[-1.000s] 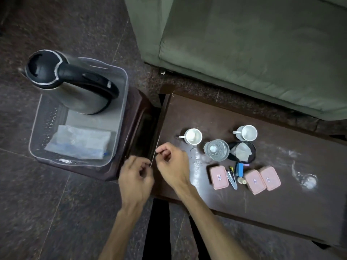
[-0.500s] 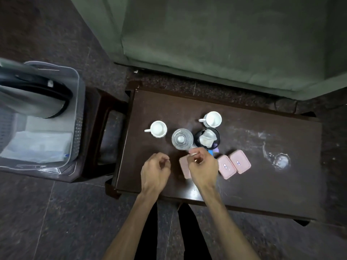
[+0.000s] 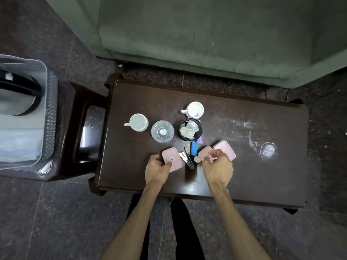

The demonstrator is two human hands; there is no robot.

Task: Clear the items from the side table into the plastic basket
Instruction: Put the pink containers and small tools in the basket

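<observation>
Plastic basket [image 3: 49, 117]: far left, on a dark stool [image 3: 75, 128], holding a kettle [image 3: 16, 94] and a clear packet [image 3: 18, 145]. Side table [image 3: 244, 175]: dark brown, long axis 9 to 3 o'clock, surface smeared white toward 3 o'clock. On it, left to right: white mug [image 3: 138, 122], handle at 9 o'clock; glass [image 3: 162, 131]; pink box [image 3: 172, 159], long axis roughly 11 to 5 o'clock; nail clipper [image 3: 185, 160]; black cup [image 3: 190, 129] with crumpled paper; blue item [image 3: 193, 148]; second white mug [image 3: 195, 110]; two more pink boxes [image 3: 224, 151], touching. Left hand [image 3: 157, 170]: fingers curled onto the first pink box's near-left corner. Right hand [image 3: 217, 167]: fingers bent over the middle pink box [image 3: 204, 153]; firm grasp cannot be told. Green sofa [image 3: 206, 34] at 12 o'clock; speckled stone floor [image 3: 56, 222].
</observation>
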